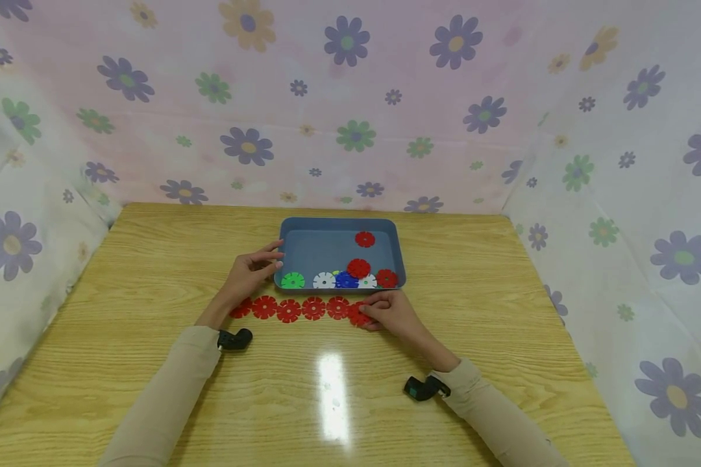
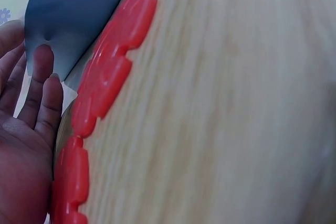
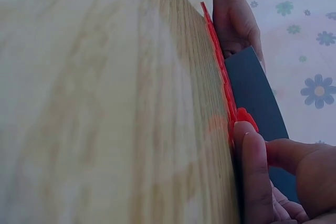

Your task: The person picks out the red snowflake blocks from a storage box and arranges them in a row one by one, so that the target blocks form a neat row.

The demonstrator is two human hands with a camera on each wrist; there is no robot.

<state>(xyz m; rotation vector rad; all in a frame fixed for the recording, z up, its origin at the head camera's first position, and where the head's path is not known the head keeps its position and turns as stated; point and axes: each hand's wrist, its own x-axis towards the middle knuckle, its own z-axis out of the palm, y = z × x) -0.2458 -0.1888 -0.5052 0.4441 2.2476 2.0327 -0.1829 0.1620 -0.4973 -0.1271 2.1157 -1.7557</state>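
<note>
A blue-grey tray sits on the wooden table. My left hand is at its left wall, fingers extended and touching it; the left wrist view shows the fingertips against the wall. Along the tray's front lies a row of red notched plastic discs. At the row's right end my right hand pinches a red disc between thumb and fingers. In the right wrist view that red disc is tilted and partly covered by the fingers.
Inside the tray, a green disc, white discs, a blue disc and red discs lie mostly along the front wall. Black wrist cameras are worn on both sleeves. Flower-patterned cloth surrounds the table.
</note>
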